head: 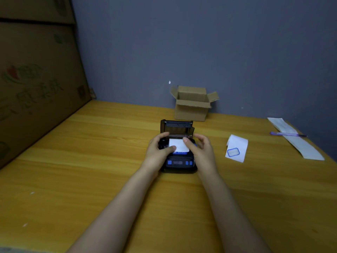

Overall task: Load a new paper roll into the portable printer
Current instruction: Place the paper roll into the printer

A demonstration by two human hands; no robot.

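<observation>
A small black portable printer [179, 164] with blue buttons sits on the wooden table [91, 161], its lid [176, 126] tilted up at the back. White paper [178, 145] lies across the open compartment, its end reaching over the front edge. My left hand [159, 149] rests on the printer's left side with the thumb pressing the paper. My right hand [199, 148] is on the right side, its thumb touching the paper's right edge. The roll itself is hidden under the sheet.
A second paper roll [237, 148] with a blue-framed label lies right of the printer. An open cardboard box [192, 105] stands behind it by the wall. A long paper strip [299, 143] and a purple pen [288, 134] lie far right. Large cartons [36, 79] fill the left.
</observation>
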